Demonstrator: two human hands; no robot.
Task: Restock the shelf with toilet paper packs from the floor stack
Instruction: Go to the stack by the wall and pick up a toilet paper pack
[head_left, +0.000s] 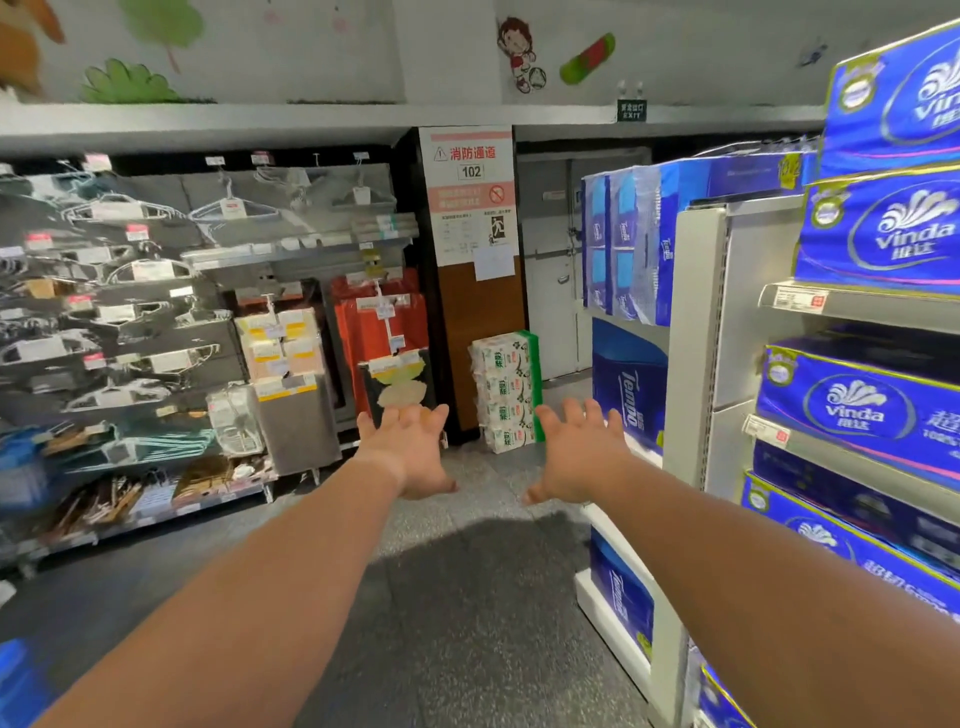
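A stack of white-and-green toilet paper packs stands on the floor at the far end of the aisle, against a brown pillar. Both my arms stretch forward over the aisle. My left hand is open with fingers spread and holds nothing. My right hand is also open and empty, level with the left. Both hands are short of the stack, apart from it. The white shelf unit on my right carries blue Vinda packs and blue Tempo packs.
A rack of hangers and household goods fills the left side. An orange and grey display stands beside the pillar with a fire-exit sign. A grey door is behind the stack. Grey floor runs between the shelves.
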